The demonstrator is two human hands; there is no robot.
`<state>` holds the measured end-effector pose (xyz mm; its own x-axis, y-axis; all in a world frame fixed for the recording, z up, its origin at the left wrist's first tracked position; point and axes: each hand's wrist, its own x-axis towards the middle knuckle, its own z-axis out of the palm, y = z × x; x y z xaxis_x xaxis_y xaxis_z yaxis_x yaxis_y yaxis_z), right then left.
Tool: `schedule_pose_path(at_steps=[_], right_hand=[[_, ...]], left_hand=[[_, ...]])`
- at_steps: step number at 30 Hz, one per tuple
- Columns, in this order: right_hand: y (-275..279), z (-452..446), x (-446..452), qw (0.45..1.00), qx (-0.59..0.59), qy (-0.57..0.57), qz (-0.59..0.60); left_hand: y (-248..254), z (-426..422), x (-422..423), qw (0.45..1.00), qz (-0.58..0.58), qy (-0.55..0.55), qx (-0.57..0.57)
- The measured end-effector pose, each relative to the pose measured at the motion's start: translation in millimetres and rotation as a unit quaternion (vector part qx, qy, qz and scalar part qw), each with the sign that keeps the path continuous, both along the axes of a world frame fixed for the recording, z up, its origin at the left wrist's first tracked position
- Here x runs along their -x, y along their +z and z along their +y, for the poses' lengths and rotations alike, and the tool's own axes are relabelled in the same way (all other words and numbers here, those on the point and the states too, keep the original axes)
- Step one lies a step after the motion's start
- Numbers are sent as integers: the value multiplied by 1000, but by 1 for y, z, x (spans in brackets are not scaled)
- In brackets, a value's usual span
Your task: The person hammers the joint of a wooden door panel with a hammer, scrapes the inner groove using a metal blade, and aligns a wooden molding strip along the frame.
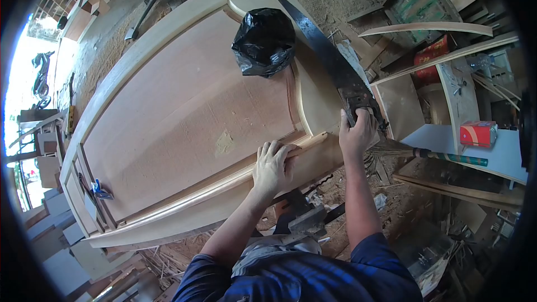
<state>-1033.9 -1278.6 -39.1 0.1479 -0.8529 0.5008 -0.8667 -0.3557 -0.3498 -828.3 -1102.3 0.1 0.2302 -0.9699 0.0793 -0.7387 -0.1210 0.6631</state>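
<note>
My right hand (pixel 358 134) is closed round the handle of a handsaw (pixel 321 45), whose long dark blade points up and away over the right end of a wooden panel (pixel 168 95). A long, thin wood moulding (pixel 193 196) runs along the panel's near edge. My left hand (pixel 272 169) grips this moulding near its right end, fingers over the top. The moulding's right tip sticks out between my two hands, and the saw blade is apart from it. A black plastic bag (pixel 264 45) sits on the panel beside the blade.
A small blue tool (pixel 101 190) lies at the panel's left end. To the right are a red box (pixel 478 134), a broom with a green handle (pixel 453 157) and a curved wood strip (pixel 428 28). Wood scraps and sawdust cover the floor. Stacked boards (pixel 64 265) stand lower left.
</note>
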Motion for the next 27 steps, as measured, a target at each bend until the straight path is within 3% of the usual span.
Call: schedule_pose_path(at_steps=[12, 27], right_hand=[[-1, -2, -1, 1000, 13, 0, 19], [-5, -1, 5, 999, 35, -11, -22]], left_hand=[[4, -7, -5, 998, -4, -6, -57], [1, 1, -4, 1000, -7, -4, 3]])
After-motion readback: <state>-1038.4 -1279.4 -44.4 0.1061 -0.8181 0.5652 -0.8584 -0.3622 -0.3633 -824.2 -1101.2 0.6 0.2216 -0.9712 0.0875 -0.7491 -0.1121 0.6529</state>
